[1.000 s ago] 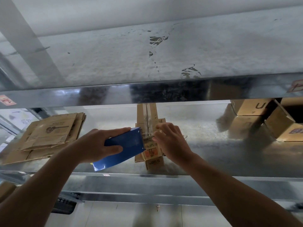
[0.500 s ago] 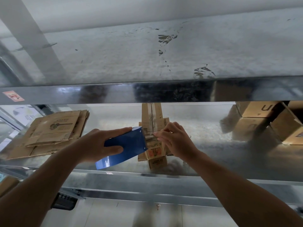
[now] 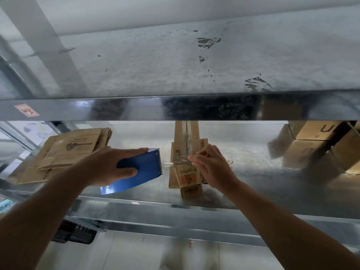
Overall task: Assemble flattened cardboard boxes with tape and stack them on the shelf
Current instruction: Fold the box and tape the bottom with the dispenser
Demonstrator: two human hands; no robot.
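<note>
Shiny metal shelf (image 3: 253, 190) filled the frame, and at its centre the left hand (image 3: 109, 164) gripped a blue tape dispenser (image 3: 140, 168) while the right hand (image 3: 212, 166) pinched clear tape (image 3: 169, 163) at a small cardboard box (image 3: 186, 137). Likely light, stiff but easily dented, the box seemed best held by its side walls. Its long axis and seam ran up the frame, with flat boxes (image 3: 72, 151) lying at left.

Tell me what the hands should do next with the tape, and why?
Probably smooth the tape end down onto the box with the right hand. That hand pinches clear tape at the box's seam, while the left hand holds the dispenser a little to the side, its teeth off the box. Whether the tape is already cut is unclear.
</note>
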